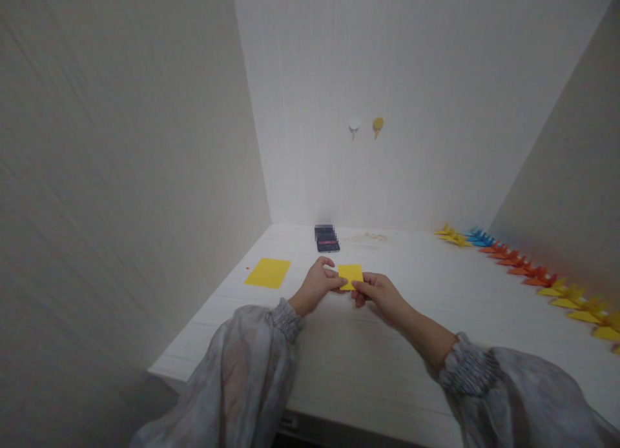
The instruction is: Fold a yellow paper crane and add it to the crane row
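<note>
A small yellow paper [351, 274], folded to a small rectangle, is held just above the white table [368, 364] near its middle. My left hand [317, 285] pinches its left edge with thumb and fingers closed. On the paper's lower right edge my right hand [378, 294] pinches too, fingers curled. Both arms wear loose grey sleeves.
A flat yellow sheet [268, 272] lies on the table to the left. A dark phone [327, 239] rests at the back. A row of folded paper figures in yellow, blue and orange [520, 267] runs along the right wall. Two small hooks [365, 126] hang on the back wall.
</note>
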A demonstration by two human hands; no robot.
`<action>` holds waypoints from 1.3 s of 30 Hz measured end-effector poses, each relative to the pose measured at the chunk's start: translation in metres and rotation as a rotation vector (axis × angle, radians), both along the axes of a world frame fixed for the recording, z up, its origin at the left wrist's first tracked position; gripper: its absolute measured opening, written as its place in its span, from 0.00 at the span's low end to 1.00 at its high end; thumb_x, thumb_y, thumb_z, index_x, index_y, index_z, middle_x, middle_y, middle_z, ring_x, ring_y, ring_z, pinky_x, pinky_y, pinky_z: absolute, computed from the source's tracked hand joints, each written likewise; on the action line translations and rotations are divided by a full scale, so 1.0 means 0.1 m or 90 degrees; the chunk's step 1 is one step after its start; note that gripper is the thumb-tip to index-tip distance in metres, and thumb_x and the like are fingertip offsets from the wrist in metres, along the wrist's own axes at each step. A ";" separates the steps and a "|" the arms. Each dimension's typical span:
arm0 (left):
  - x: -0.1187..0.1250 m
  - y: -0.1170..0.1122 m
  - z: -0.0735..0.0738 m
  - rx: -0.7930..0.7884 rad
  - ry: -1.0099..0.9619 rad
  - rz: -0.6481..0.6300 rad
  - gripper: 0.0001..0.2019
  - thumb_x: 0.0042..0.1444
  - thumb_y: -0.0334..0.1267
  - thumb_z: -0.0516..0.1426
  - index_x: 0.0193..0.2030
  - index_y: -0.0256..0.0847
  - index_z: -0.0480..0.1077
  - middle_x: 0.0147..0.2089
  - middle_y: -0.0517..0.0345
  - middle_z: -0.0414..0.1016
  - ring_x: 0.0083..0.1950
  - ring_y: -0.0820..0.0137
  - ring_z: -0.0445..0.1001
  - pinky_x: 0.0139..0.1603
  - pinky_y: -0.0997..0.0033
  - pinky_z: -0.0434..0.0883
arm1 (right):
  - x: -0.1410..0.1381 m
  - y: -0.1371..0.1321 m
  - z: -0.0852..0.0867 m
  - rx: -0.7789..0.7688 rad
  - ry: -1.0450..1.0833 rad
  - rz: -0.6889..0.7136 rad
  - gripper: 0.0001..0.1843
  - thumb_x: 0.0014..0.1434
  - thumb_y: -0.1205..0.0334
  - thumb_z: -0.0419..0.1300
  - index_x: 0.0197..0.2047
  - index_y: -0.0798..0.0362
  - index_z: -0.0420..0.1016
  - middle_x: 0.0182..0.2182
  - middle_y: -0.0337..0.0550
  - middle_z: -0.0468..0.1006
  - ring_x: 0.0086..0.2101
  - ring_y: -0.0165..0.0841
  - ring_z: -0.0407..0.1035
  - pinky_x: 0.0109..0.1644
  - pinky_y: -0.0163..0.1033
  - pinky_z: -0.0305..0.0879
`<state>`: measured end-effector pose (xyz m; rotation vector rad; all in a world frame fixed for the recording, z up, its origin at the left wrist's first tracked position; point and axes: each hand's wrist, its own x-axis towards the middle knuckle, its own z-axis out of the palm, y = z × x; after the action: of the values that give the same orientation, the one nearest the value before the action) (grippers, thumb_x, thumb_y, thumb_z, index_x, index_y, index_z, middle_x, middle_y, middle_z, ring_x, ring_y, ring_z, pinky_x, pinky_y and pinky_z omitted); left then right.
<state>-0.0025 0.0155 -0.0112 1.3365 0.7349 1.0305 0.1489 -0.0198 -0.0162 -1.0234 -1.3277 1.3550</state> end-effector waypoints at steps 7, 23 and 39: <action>-0.03 0.00 0.04 -0.051 -0.053 -0.025 0.22 0.37 0.31 0.59 0.35 0.40 0.48 0.20 0.65 0.69 0.22 0.73 0.72 0.28 0.71 0.69 | 0.01 -0.01 0.04 0.009 0.049 0.016 0.11 0.45 0.57 0.59 0.23 0.58 0.69 0.17 0.37 0.72 0.15 0.24 0.63 0.23 0.31 0.59; -0.08 0.04 0.00 -0.046 -0.087 0.011 0.21 0.38 0.30 0.59 0.34 0.41 0.48 0.21 0.67 0.68 0.25 0.72 0.72 0.30 0.69 0.71 | 0.09 0.02 0.02 -0.023 0.043 0.013 0.12 0.44 0.57 0.61 0.20 0.59 0.69 0.18 0.40 0.73 0.15 0.24 0.63 0.21 0.32 0.59; -0.04 -0.02 0.08 -0.032 -0.124 -0.028 0.23 0.40 0.35 0.61 0.41 0.39 0.53 0.30 0.58 0.73 0.30 0.72 0.73 0.33 0.70 0.68 | -0.02 -0.08 0.07 0.004 -0.065 0.042 0.17 0.48 0.51 0.57 0.24 0.58 0.73 0.14 0.39 0.72 0.15 0.25 0.64 0.21 0.30 0.55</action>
<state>-0.0060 0.0131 -0.0036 1.1854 0.5795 1.0818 0.1472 -0.0280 -0.0096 -1.0653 -1.4513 1.3618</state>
